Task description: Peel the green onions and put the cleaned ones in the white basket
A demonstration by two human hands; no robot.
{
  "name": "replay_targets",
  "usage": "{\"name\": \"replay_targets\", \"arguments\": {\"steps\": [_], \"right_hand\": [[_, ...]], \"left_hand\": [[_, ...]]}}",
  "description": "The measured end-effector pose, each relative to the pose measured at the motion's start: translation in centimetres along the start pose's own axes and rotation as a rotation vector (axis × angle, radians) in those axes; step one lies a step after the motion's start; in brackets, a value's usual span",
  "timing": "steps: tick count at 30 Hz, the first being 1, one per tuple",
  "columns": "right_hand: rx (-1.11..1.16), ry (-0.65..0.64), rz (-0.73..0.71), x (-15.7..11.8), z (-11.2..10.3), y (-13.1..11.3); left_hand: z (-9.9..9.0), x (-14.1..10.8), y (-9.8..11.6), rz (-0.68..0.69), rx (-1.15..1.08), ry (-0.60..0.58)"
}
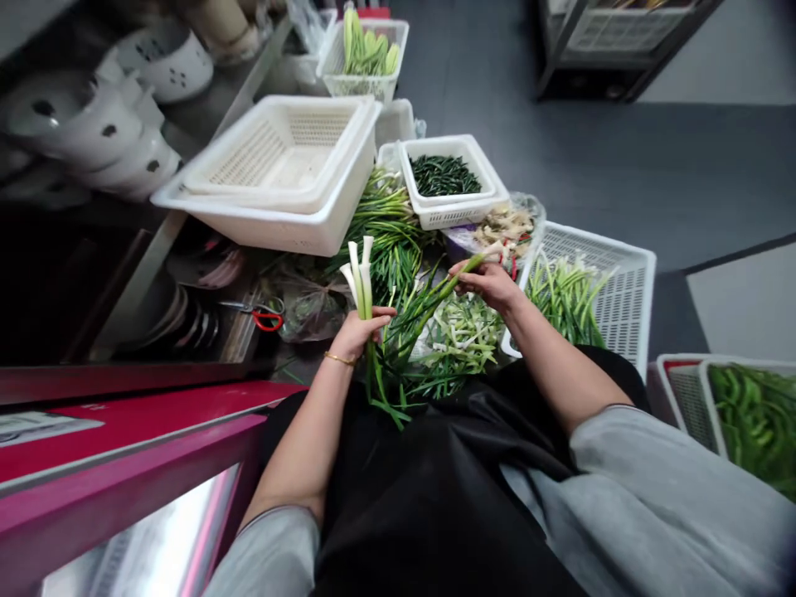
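Note:
My left hand (pixel 356 336) is closed around a few scallions (pixel 362 286), their white ends pointing up and their green leaves hanging below. In my right hand (pixel 491 286) is another scallion (pixel 468 267), pinched near its white end, which points right. Its leaves trail down to the left. Below and between my hands lies a heap of trimmed leaves and peelings (pixel 469 332). A bunch of long untrimmed scallions (pixel 389 207) lies just beyond. To the right of my right hand, a white basket (pixel 631 286) holds scallions with their white ends away from me.
Stacked white baskets (pixel 348 203) stand at the far left, and a smaller basket (pixel 491 199) holds dark green peppers (pixel 444 175). Red-handled scissors (pixel 267 319) lie left. Another basket with green vegetables (pixel 755 414) is at the right. A pink-red cabinet (pixel 155 423) borders my left side.

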State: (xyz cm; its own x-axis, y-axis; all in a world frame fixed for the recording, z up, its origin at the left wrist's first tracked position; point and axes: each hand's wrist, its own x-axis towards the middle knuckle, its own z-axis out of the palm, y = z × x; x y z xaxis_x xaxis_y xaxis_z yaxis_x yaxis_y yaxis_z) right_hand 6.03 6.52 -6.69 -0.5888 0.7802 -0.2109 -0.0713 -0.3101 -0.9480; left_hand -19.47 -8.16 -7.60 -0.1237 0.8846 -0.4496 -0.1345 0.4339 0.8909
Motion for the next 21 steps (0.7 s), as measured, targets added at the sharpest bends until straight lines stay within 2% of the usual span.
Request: {"name": "replay_targets", "arguments": {"steps": [2, 4, 6, 7, 9, 12, 14, 16, 18, 19, 21], "right_hand": [[0.037, -0.084, -0.062, -2.5, -0.1, -2.3], [0.033, -0.188, -0.132, -4.2, 0.1, -3.8], [0.003, -0.231, -0.184, -5.3, 0.5, -4.7], [-0.023, -0.211, -0.200, -5.7, 0.8, -4.8], [-0.144, -0.093, -0.213, -6.4, 1.8, -4.7], [-0.526, 0.035, -0.138, -7.5, 3.5, -4.0], [-0.706, -0.012, -0.063, -8.6, 4.1, -3.7], [-0.724, -0.109, -0.008, -9.9, 3.5, -4.1], [-0.569, -0.146, 0.005, -11.3, 1.8, -5.4], [-0.451, -0.115, -0.009, -12.1, 0.5, -6.2], [-0.212, 0.044, -0.081, -13.4, -2.5, -8.3]], "left_hand": [[2.2, -0.3, 0.1, 0.036, 0.042, -0.047], [4.4, -0.7, 0.7, 0.046, 0.098, -0.164], [6.5, -1.2, 1.5, 0.041, 0.168, -0.263], [7.5, -1.5, 1.9, 0.040, 0.202, -0.280], [9.2, -2.0, 2.5, 0.059, 0.246, -0.231], [10.5, -2.4, 2.8, 0.111, 0.260, -0.097], [10.1, -2.6, 2.9, 0.133, 0.273, -0.067], [8.7, -2.9, 3.0, 0.128, 0.322, -0.099], [6.7, -3.4, 3.1, 0.112, 0.384, -0.136], [5.7, -3.6, 3.1, 0.104, 0.406, -0.146], [4.1, -4.0, 3.2, 0.094, 0.422, -0.157]]}}
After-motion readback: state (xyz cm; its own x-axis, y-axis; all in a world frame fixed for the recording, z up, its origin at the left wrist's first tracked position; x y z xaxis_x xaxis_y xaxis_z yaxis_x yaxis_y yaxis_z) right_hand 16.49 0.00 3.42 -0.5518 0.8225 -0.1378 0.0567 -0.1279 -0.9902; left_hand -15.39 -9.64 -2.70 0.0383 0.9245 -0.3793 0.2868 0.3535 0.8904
